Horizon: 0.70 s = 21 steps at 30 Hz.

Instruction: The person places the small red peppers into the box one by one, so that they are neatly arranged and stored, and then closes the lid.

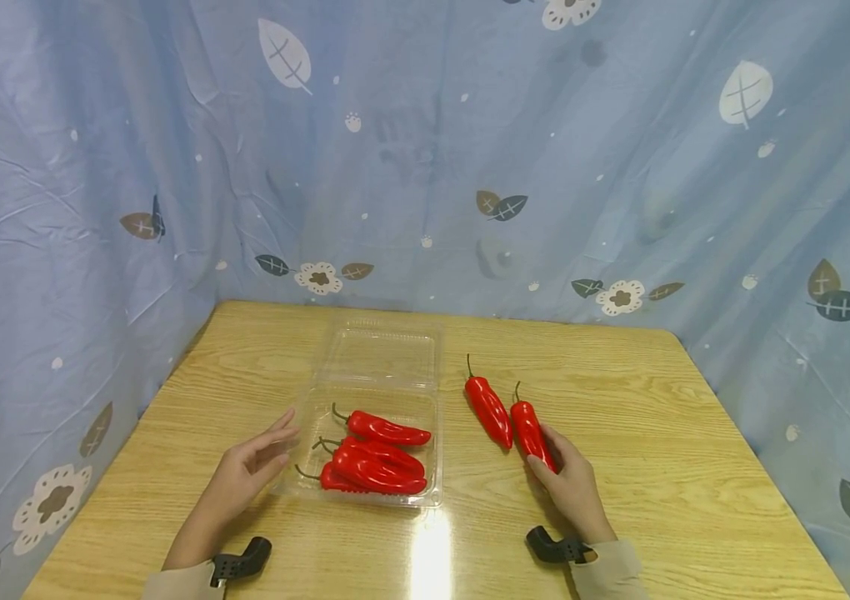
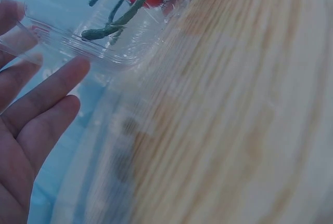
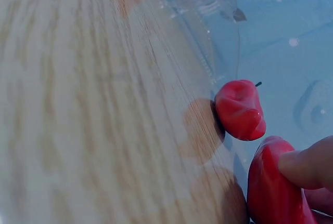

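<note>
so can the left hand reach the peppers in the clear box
Probably yes: the left hand is at the clear box, whose lid is folded back, leaving the peppers inside uncovered.

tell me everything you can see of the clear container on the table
The clear container looks like thin plastic, see-through and shiny, with ribbed edges. It sits on the wooden table, its lid folded open toward the curtain. Several red peppers lie inside. The left hand is at its left side, some fingers seen through the plastic; contact is hard to confirm.

Red peppers [image 1: 488, 412], seemingly green stems [image 2: 129, 15], blue floral curtain [image 1: 425, 150]
</note>
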### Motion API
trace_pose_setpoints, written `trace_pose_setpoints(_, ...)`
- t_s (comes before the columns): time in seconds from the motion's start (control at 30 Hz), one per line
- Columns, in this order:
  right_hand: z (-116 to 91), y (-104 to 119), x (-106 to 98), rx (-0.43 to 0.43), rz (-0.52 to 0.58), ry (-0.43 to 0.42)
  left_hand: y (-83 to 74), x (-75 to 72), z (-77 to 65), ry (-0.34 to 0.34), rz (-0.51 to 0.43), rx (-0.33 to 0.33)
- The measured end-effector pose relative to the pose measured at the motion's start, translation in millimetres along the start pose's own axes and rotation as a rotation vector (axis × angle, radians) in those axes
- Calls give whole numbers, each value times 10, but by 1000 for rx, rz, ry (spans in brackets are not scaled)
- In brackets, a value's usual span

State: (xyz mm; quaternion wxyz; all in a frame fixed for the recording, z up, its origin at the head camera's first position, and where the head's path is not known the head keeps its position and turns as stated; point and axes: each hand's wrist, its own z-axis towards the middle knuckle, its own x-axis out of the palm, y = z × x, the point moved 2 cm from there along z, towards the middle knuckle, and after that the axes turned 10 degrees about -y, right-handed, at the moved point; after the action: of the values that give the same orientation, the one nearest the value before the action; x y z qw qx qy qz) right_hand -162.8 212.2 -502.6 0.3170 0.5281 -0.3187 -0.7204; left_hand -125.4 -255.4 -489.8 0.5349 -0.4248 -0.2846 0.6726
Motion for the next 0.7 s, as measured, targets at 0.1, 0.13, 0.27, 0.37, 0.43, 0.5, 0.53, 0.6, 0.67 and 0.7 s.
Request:
trace_pose_setpoints(0.1,-1,-3,-5,10,3,-5,1,0,0,-1,5,4)
trace_pose_setpoints(0.13,-2,-5,-6,11,3,-7,0,0,0,-3,7,4)
trace_pose_setpoints(0.27,-2,-3,-13,24,-7,-13,-4,-3,-3,5,6,3)
trace_pose_setpoints(0.37,3,-7,-13,32,-20,-15,-3,-3,-6,12,8,-3)
trace_pose_setpoints(0.43,4,-7,-14,34,-19,-17,3,-1,-6,11,8,-7)
trace_pose_setpoints(0.5,4,-6,-16,42,-17,-19,3,1,-5,8,5,-9)
trace_pose_setpoints(0.53,3,-2,-20,46,-16,-21,2,2,-3,6,-1,-13)
trace_pose_setpoints(0.6,2,5,-27,56,-18,-28,-4,3,1,5,-9,-17)
trace_pose_setpoints(0.67,0,13,-36,66,-22,-34,-14,3,0,8,-7,-14)
trace_pose_setpoints(0.7,-1,18,-40,70,-23,-37,-21,3,0,9,-6,-13)
